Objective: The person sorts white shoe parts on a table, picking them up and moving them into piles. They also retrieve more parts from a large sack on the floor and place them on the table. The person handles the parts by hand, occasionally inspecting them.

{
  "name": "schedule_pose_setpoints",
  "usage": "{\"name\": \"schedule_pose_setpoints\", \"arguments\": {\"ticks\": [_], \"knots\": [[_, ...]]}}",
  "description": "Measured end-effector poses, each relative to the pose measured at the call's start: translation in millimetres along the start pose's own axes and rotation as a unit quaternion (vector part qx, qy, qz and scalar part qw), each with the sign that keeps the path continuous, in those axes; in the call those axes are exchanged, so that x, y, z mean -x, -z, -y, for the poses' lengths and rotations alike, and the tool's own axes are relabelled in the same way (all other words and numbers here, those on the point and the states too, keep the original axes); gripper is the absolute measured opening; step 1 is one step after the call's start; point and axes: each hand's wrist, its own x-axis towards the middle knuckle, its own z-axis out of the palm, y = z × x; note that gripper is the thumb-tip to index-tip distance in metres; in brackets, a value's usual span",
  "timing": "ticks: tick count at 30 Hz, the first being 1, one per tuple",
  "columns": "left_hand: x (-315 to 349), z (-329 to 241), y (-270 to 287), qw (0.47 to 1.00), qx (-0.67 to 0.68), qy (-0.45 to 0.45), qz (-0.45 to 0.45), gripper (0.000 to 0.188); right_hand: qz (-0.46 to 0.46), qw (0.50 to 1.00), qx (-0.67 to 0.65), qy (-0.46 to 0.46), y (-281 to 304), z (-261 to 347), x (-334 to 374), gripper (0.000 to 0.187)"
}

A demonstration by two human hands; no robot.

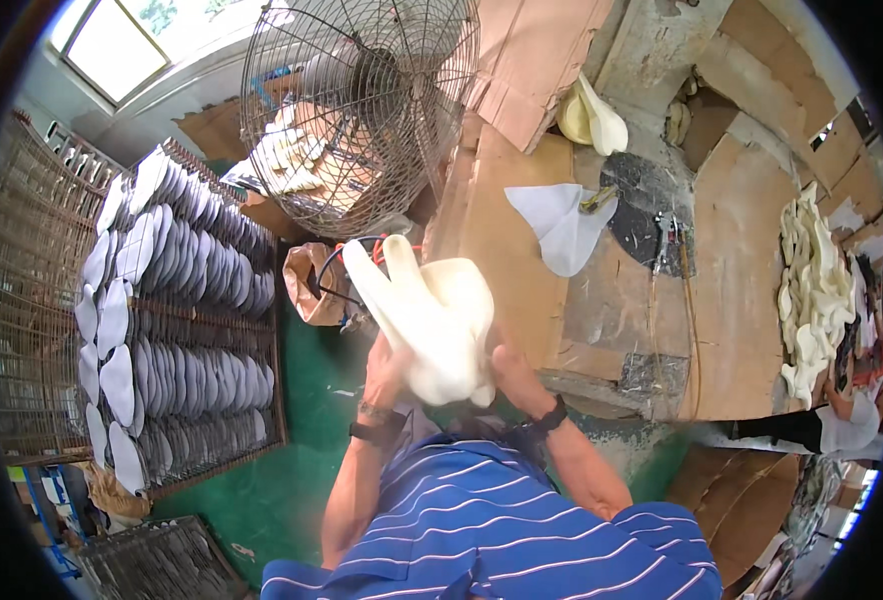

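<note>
Several cream, bike-saddle-shaped foam pads (442, 325) are bunched in front of my body, their long narrow noses pointing up and away. My left hand (387, 370) grips the bunch at its lower left side. Against the lower right side, my right hand (510, 370) holds the same bunch, with its fingers partly hidden behind the foam. A thin white cloth piece with pointed lobes (560, 225) lies on the cardboard-covered workbench (522, 180). Farther back on the bench rest more cream foam pads (594, 115).
At left stands a wire rack (277, 370) filled with rows of grey saddle-shaped pieces (117, 375). A large caged fan (362, 110) is ahead. Near its base sits a brown bag (312, 285). Many cream pads (812, 290) pile up at the right, near another person (847, 425).
</note>
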Motion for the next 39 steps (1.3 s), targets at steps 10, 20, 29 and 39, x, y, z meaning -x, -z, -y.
{"name": "schedule_pose_setpoints", "arguments": {"ticks": [10,20,29,39], "knots": [[26.2,-40.2,-24.0,0.947,0.315,0.053,-0.012,0.069,-0.096,0.97,-0.185,-0.122,13.5,-3.0,-2.2,0.058],[15.7,-31.0,38.5,0.983,-0.065,0.077,0.152,0.055,0.001,0.975,-0.093,-0.204,34.8,33.9,-1.2,0.074],[9.6,-113.1,-27.7,0.711,-0.548,-0.325,0.298,0.054,0.058,0.962,-0.015,-0.267,58.7,15.0,3.9,0.058],[21.5,-94.7,-13.8,0.767,-0.48,-0.375,0.202,0.049,0.019,0.982,0.083,-0.17,17.2,11.2,31.4,0.062]]}}
